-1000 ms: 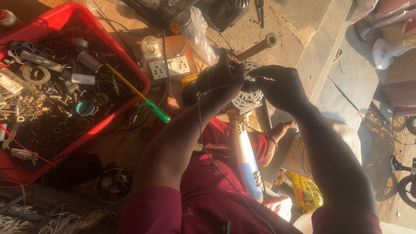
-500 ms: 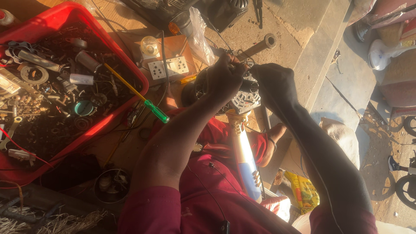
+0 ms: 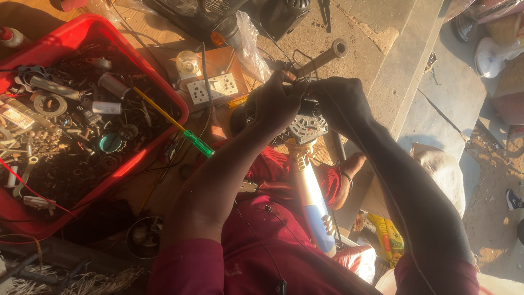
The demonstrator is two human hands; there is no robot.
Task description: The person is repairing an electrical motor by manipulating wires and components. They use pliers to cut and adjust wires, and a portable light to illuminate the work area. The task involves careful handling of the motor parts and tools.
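My left hand [image 3: 275, 101] and my right hand [image 3: 341, 101] both grip a small grey motor-like part with a finned, vented housing [image 3: 307, 128], held over my lap. The fingers of both hands meet at its top, where thin wires run. A white and blue handle-shaped piece [image 3: 314, 202] hangs down from below the part, across my red clothing. A metal rod with a round end [image 3: 322, 57] lies on the ground just beyond my hands.
A red plastic tray [image 3: 164, 95] full of several small metal parts and wires sits at left. A yellow screwdriver with a green handle [image 3: 188, 136] rests on its rim. A wooden board with white sockets [image 3: 213, 87] lies behind. A yellow packet [image 3: 390, 237] lies lower right.
My hands have stayed on the part, shifting slightly up and right in view. The fingers have closed in tighter at its top.
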